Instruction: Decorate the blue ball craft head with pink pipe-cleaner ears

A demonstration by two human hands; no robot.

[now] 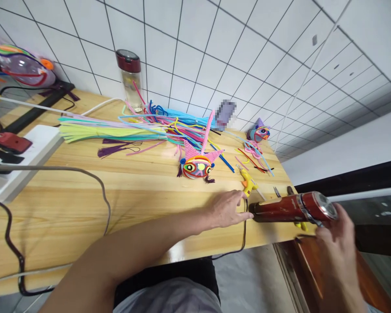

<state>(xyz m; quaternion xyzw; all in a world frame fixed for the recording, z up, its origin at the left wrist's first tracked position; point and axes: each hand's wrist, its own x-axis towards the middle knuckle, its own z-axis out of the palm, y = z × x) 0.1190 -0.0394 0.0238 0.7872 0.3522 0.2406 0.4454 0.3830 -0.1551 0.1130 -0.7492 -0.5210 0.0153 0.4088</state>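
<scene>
A dark red thermos [283,208] is tipped nearly level over the right end of the wooden table, its silver-topped lid towards me. My right hand [340,230] is closed around the lid end. My left hand [226,209] has its fingers and thumb apart, with the thumb tip at or very near the base of the thermos; whether they touch I cannot tell. Just beyond those fingers lies a yellow glue gun [247,181], its black cord running down past the hand. Further back sits a craft animal head [197,167] with pink ears, round eyes and tassels.
Bundles of pipe cleaners [117,131] lie along the wall side of the table [143,191]. Behind them stands a clear bottle [130,82]. A smaller craft figure [259,131] is at the back right. Cords and a white power strip [35,152] occupy the left.
</scene>
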